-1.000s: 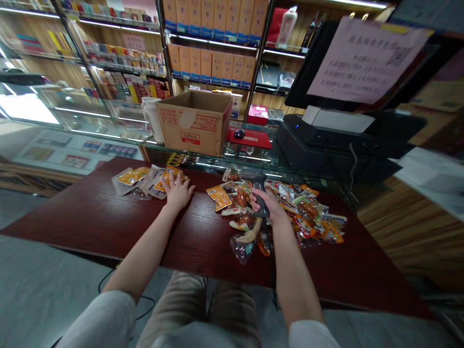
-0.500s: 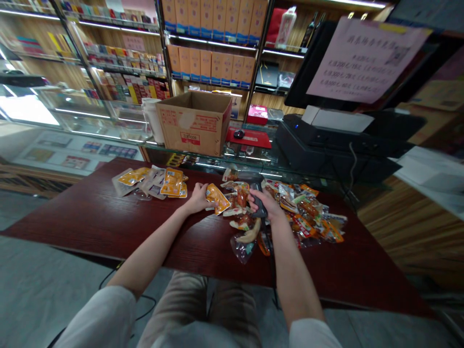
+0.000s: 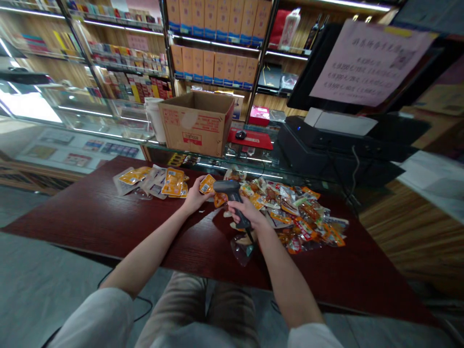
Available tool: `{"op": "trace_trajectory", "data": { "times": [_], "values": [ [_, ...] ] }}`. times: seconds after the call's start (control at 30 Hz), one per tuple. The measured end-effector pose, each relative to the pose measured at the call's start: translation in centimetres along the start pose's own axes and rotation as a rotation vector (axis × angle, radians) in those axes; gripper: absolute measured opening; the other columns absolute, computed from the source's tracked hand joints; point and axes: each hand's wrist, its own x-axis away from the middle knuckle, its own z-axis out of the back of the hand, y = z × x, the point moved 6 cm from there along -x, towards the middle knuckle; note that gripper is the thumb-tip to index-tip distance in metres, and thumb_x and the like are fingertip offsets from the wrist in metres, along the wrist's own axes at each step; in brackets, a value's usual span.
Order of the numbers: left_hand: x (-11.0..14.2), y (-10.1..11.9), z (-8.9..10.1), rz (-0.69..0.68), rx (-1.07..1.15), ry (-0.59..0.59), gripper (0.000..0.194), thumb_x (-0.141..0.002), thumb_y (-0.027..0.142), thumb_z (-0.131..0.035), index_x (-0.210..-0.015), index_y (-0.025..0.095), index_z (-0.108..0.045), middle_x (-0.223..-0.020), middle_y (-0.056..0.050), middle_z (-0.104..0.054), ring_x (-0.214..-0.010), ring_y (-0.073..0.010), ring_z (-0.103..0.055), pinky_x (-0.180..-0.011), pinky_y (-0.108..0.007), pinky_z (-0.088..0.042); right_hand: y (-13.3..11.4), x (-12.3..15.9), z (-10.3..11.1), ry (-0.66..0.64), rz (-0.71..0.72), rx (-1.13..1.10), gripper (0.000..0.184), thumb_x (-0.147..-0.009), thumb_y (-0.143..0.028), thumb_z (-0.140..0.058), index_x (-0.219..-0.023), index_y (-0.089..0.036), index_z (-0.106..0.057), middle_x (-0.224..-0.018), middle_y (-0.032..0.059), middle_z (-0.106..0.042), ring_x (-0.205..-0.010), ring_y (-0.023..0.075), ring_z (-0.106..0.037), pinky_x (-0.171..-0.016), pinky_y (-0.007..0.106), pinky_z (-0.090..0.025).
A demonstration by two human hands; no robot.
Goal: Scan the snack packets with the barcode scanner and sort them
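Note:
My left hand (image 3: 196,196) grips an orange snack packet (image 3: 207,184) by its edge, just above the dark wooden table (image 3: 145,224). Wrapped round the handle of a grey barcode scanner (image 3: 234,193) is my right hand (image 3: 247,212). The scanner's head points left at the packet and is very close to it; I cannot tell whether they touch. A spread-out heap of vacuum-packed snacks (image 3: 308,210) lies under and to the right of my right hand. Left of my left hand sits a smaller group of orange and pale packets (image 3: 174,181).
Behind the table a glass counter (image 3: 264,166) carries an open cardboard box (image 3: 195,125), a mouse (image 3: 240,135) on a red mat and a black cash register with printer (image 3: 326,135). A monitor (image 3: 311,63) with a pink notice rises at the right. Stocked shelves line the back.
My right hand has swung the scanner leftward, so its head now faces the packet. My left hand has tilted the packet and shifted it slightly up and left.

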Motion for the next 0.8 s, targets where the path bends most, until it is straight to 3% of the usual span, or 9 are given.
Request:
{"op": "trace_trajectory", "data": {
  "times": [0.13, 0.23, 0.37, 0.5, 0.6, 0.63, 0.7, 0.77, 0.8],
  "values": [
    [0.1, 0.0, -0.2, -0.023, -0.024, 0.001, 0.077, -0.063, 0.035, -0.081, -0.13, 0.018, -0.048, -0.128, -0.011, -0.064, -0.116, -0.0262, -0.062, -0.103, -0.042, -0.048, 0.1, 0.0, -0.3, 0.029, 0.004, 0.04, 0.037, -0.068, -0.041, -0.075, -0.089, -0.02, -0.052, -0.053, -0.0117, -0.048, -0.035, 0.0041, -0.04, -0.035, 0.017, -0.035],
    [-0.1, 0.0, -0.1, -0.017, -0.071, -0.007, 0.074, -0.069, 0.033, -0.077, -0.134, 0.017, -0.047, -0.127, -0.011, -0.065, -0.113, -0.0251, -0.064, -0.102, -0.04, -0.048, -0.3, 0.4, -0.3, 0.012, -0.01, 0.018, 0.037, -0.068, -0.04, -0.075, -0.089, -0.02, -0.052, -0.053, -0.0112, -0.049, -0.035, 0.004, -0.041, -0.036, 0.017, -0.036],
    [-0.8, 0.4, 2.2, 0.021, -0.361, 0.025, 0.074, -0.077, 0.035, -0.072, -0.142, 0.015, -0.044, -0.127, -0.015, -0.065, -0.116, -0.0298, -0.062, -0.102, -0.043, -0.046, -1.3, 0.8, 0.5, 0.014, 0.019, -0.051, 0.04, -0.069, -0.041, -0.075, -0.094, -0.02, -0.053, -0.054, -0.0114, -0.049, -0.035, 0.0039, -0.039, -0.036, 0.018, -0.035],
    [-0.8, 1.0, 6.7, 0.145, -0.855, 0.241, 0.068, -0.084, 0.035, -0.064, -0.145, 0.01, -0.045, -0.139, -0.025, -0.054, -0.137, -0.0435, -0.04, -0.11, -0.06, -0.029, -2.3, 1.1, 3.0, 0.103, 0.09, -0.108, 0.039, -0.066, -0.041, -0.078, -0.087, -0.021, -0.05, -0.053, -0.0109, -0.049, -0.034, 0.0039, -0.038, -0.035, 0.018, -0.035],
    [-0.4, 1.5, 8.0, 0.107, -1.037, 0.344, 0.065, -0.088, 0.027, -0.056, -0.149, 0.01, -0.041, -0.158, -0.025, -0.03, -0.15, -0.0426, -0.013, -0.114, -0.066, -0.011, -2.8, 1.6, 5.2, 0.192, 0.117, -0.138, 0.041, -0.064, -0.041, -0.079, -0.081, -0.021, -0.048, -0.052, -0.0104, -0.049, -0.034, 0.0041, -0.039, -0.035, 0.018, -0.036],
    [-0.5, 1.5, 7.5, 0.053, -1.06, 0.288, 0.062, -0.089, 0.026, -0.053, -0.149, 0.013, -0.043, -0.16, -0.021, -0.027, -0.151, -0.0393, -0.01, -0.116, -0.065, -0.006, -3.0, 1.8, 5.8, 0.222, 0.123, -0.147, 0.042, -0.063, -0.041, -0.08, -0.081, -0.021, -0.048, -0.052, -0.0105, -0.049, -0.034, 0.0041, -0.039, -0.034, 0.018, -0.035],
    [-0.6, 0.8, 5.6, -0.026, -1.077, 0.065, 0.051, -0.093, 0.026, -0.046, -0.144, 0.021, -0.051, -0.159, -0.015, -0.035, -0.15, -0.0329, -0.02, -0.119, -0.061, -0.003, -3.2, 2.0, 6.9, 0.268, 0.136, -0.159, 0.042, -0.062, -0.04, -0.081, -0.083, -0.021, -0.049, -0.052, -0.0105, -0.049, -0.033, 0.0043, -0.039, -0.034, 0.018, -0.034],
    [-0.6, -0.2, 4.0, -0.025, -1.096, -0.12, 0.044, -0.096, 0.032, -0.043, -0.135, 0.021, -0.06, -0.151, -0.015, -0.047, -0.145, -0.0316, -0.033, -0.12, -0.058, -0.004, -3.3, 2.2, 7.6, 0.302, 0.152, -0.162, 0.043, -0.062, -0.04, -0.08, -0.086, -0.021, -0.051, -0.051, -0.0105, -0.049, -0.033, 0.0044, -0.039, -0.033, 0.018, -0.034],
    [-0.6, -0.7, 3.6, 0.0, -1.113, -0.158, 0.044, -0.096, 0.036, -0.042, -0.131, 0.019, -0.064, -0.147, -0.016, -0.052, -0.143, -0.033, -0.036, -0.119, -0.059, -0.005, -3.3, 2.3, 7.9, 0.316, 0.159, -0.159, 0.043, -0.062, -0.04, -0.08, -0.088, -0.021, -0.052, -0.051, -0.0105, -0.05, -0.033, 0.0045, -0.039, -0.034, 0.018, -0.033]
  ]
}}
